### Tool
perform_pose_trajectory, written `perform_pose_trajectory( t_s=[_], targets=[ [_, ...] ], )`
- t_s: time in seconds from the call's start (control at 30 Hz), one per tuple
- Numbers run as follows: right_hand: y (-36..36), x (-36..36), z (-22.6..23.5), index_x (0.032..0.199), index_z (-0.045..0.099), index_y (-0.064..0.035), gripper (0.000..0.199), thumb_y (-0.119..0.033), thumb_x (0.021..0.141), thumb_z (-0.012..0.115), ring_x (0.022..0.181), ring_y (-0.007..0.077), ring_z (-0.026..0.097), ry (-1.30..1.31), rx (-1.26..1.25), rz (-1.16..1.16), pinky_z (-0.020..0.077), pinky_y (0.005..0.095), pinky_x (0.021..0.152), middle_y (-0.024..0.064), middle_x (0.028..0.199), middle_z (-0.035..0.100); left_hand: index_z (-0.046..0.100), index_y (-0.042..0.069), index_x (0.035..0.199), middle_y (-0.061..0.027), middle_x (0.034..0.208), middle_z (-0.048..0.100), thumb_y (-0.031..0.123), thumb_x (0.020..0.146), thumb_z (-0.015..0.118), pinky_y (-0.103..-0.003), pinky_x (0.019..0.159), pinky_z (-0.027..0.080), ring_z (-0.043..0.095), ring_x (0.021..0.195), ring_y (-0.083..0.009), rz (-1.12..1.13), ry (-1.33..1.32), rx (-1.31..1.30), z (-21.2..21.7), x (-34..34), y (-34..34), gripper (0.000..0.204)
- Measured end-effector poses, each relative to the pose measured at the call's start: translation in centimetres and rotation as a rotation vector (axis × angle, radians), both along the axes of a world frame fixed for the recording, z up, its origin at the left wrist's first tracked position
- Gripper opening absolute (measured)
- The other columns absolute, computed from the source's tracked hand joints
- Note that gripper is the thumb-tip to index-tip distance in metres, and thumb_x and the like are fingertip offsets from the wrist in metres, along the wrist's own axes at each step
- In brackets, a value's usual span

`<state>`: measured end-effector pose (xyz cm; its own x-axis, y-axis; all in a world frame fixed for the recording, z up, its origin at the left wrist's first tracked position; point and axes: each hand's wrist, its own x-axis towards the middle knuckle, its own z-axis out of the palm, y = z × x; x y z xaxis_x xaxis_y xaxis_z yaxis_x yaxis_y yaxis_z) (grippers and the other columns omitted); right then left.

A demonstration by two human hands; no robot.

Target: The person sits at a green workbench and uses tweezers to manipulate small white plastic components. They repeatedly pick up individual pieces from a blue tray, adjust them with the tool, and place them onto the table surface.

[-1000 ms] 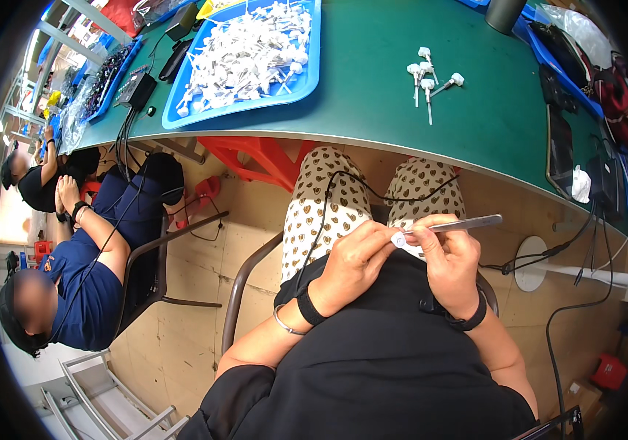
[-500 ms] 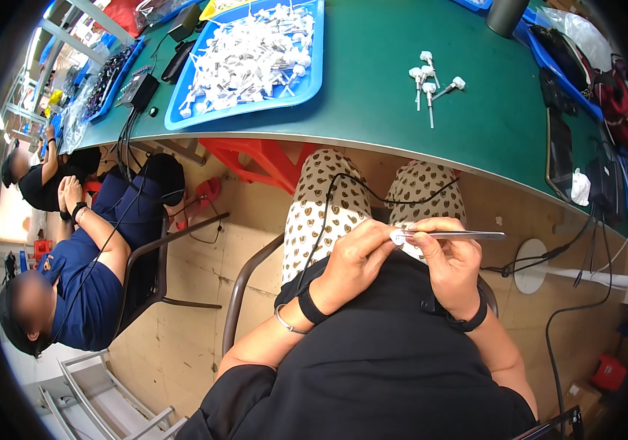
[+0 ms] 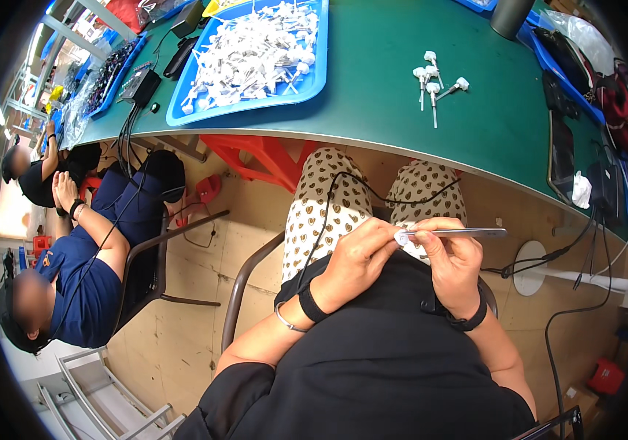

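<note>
A smooth, dull-green counter (image 3: 380, 95) is spreading across 12 o'clock, its thin, pale edge appearing bowed by the wide lens. At 9 o'clock a co-worker in a navy top (image 3: 90, 275) is sitting on a dark-framed chair. Nearer, the person's cream cloth trousers (image 3: 329, 198) are showing a repeated small dark print.

Towards 11 o'clock on the counter, a shallow blue tray (image 3: 320, 70) with rounded corners and a glossy raised rim is carrying a loose heap (image 3: 255, 51) of white pieces, their blocky heads and slender stems lying at all angles. At 1 o'clock, at the far side, a dark grey cylinder (image 3: 510, 18) is standing on the counter.

Over the lap, the left hand (image 3: 358, 257) and the right hand (image 3: 453, 260) are meeting almost fingertip to fingertip. Between 12 and 1 o'clock, well apart from the tray, a small cluster (image 3: 432, 89) of similar stemmed pieces is lying on the green surface. A slim, straight, shiny metal tool (image 3: 479, 232) is resting in the right grip, thumb and fingers clamped on it, its free end pointing to 3 o'clock.

Smallest, a rounded white piece (image 3: 402, 237) is sitting between the two hands. The left grip is pinching it at the fingertips, with that hand at its 8 o'clock and the right hand at its 4 o'clock. Fingers are hiding whether the tool is touching it.
</note>
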<state>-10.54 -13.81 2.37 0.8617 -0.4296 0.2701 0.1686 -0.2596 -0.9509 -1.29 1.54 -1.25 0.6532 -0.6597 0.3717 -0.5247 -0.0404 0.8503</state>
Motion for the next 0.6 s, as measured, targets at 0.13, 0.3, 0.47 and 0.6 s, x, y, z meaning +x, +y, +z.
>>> perform_pose_trajectory(
  t_s=[0.13,0.3,0.47,0.6],
  targets=[
    [0.01,-0.05,0.06,0.101,0.069,0.0025,0.011,-0.008,0.098,0.070,0.078,0.0125,0.068,0.024,0.022,-0.008,0.0550,0.0266,0.071,0.0066,0.092,0.073,0.072,0.001,0.107,-0.0114,0.097,0.071,-0.005,0.087,0.074,-0.035,0.073,0.056,0.070,0.084,-0.0275,0.002,-0.011,-0.003,0.06,-0.04,-0.07,0.020],
    [0.06,-0.03,0.15,0.100,0.069,0.0031,0.011,-0.008,0.099,0.069,0.079,0.0122,0.070,0.032,0.029,-0.013,0.0563,0.0262,0.072,0.0072,0.091,0.073,0.072,0.001,0.106,-0.0109,0.097,0.071,-0.005,0.087,0.074,-0.034,0.072,0.056,0.070,0.084,-0.0270,0.003,-0.007,0.003,0.02,-0.09,-0.14,0.019],
    [0.13,-0.01,-0.01,0.101,0.067,0.0038,0.011,-0.008,0.101,0.067,0.082,0.0129,0.072,0.016,0.051,-0.011,0.0583,0.0258,0.074,0.0080,0.091,0.073,0.072,0.002,0.106,-0.0105,0.097,0.071,-0.004,0.088,0.074,-0.034,0.071,0.056,0.070,0.084,-0.0266,0.006,-0.023,0.005,-0.05,-0.09,-0.10,0.019],
    [0.15,-0.03,-0.07,0.102,0.066,0.0040,0.012,-0.007,0.101,0.066,0.083,0.0129,0.073,0.016,0.059,-0.018,0.0592,0.0259,0.075,0.0080,0.090,0.073,0.072,0.002,0.106,-0.0105,0.096,0.071,-0.003,0.089,0.073,-0.034,0.072,0.056,0.070,0.084,-0.0265,0.007,-0.024,-0.001,0.03,-0.08,-0.15,0.018]
  ],
)
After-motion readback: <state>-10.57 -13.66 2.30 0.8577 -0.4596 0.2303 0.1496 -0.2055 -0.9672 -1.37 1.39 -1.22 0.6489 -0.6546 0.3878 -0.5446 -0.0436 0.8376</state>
